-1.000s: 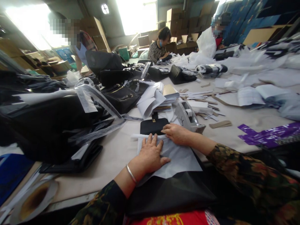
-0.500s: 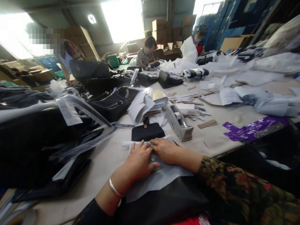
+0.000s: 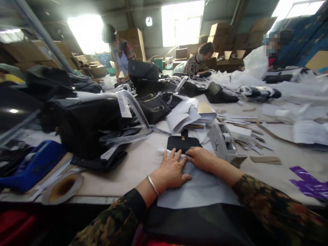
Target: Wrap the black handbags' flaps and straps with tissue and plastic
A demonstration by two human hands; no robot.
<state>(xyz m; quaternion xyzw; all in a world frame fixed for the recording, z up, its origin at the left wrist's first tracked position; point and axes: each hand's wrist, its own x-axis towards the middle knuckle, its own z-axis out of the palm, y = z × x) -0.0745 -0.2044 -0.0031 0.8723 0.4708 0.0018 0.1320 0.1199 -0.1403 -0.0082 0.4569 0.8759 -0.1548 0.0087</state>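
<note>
Sheet (image 3: 205,191) at lower centre, its far edge under both hands' fingers.
That edge runs left to right; left hand (image 3: 173,171) flat, fingers spread, gripping nothing; right hand (image 3: 202,158) farther right, fingers bent, hold impossible to tell; black flap (image 3: 176,142) just beyond.

A thin white sheet (image 3: 199,190) lies over a black bag (image 3: 200,220), its far edge rolled

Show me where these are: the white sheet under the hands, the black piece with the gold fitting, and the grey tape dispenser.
White sheet (image 3: 201,189), head view: on its uncovered lower part.
Black piece (image 3: 183,145), head view: middle of its dark face.
Grey tape dispenser (image 3: 219,145), head view: on its marked side.
</note>
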